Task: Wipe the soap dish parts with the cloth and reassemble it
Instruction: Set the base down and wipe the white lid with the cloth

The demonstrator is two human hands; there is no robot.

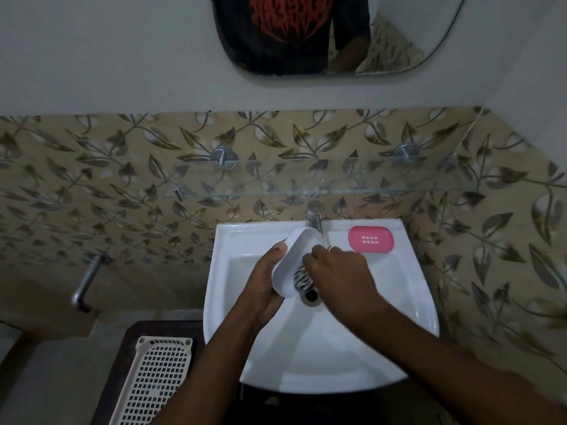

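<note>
Biggest thing first: everything's being done over the white sink (306,357), with both grips held above its drain (311,297) and just in front of the tap (314,217). Well off to the left of the left-hand grip and lower down, a cream mesh basket (159,375) is parked, not involved.

The white base (291,256) of the soap dish is gripped by the left hand (264,283). It's stood up on edge with the hollow side turned toward the other grip, the palm cupped behind the outer wall and the thumb up by the rim. It looks like thin moulded plastic, so it can be taken as light and stiff, but glossy and probably slippery if wet. It's best held by the rim and outer wall, as here, so the inside is left free. No hard squeeze should be needed.

The pink insert (371,239), the dish's 2nd part, is lying flat on the sink ledge just beyond and to the right of the right-hand grip, untouched.

Smallest: the striped cloth (302,279) is bunched up in the right hand (337,271), fingers curled round it, and pushed into the hollow of the base near its lower end. It's soft and floppy, so it's better kept wadded. Reassembly isn't started yet.
</note>
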